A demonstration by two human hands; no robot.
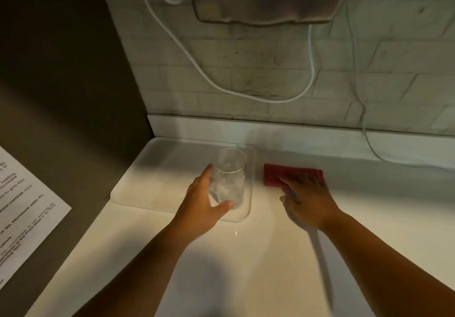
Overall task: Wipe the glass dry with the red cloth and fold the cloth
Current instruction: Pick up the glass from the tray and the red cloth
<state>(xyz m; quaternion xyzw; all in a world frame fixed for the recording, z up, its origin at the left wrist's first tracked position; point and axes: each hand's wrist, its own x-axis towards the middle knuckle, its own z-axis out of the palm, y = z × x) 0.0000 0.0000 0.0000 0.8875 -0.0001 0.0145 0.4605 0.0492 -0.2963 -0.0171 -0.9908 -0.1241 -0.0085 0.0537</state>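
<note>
Two bare forearms reach up from the bottom of the frame over a pale bench (246, 267). Just left of centre, the left hand (200, 208) wraps the lower half of a clear glass (229, 177); its thumb lies across the near base and its fingers curl round the left side, so this grip is clamped on the glass. The glass stands upright, mouth up, its long axis vertical, on the right end of a white tray (152, 169). To the right of centre, the right hand (307, 198) lies palm down with fingers spread, the fingertips resting on the near edge of a red cloth (274, 173); this grip is apart, holding nothing. The cloth lies flat as a folded rectangle, its long axis running left to right, just right of the tray. Farther back, white cables (246, 92) hang on a tiled wall (369, 70).
</note>
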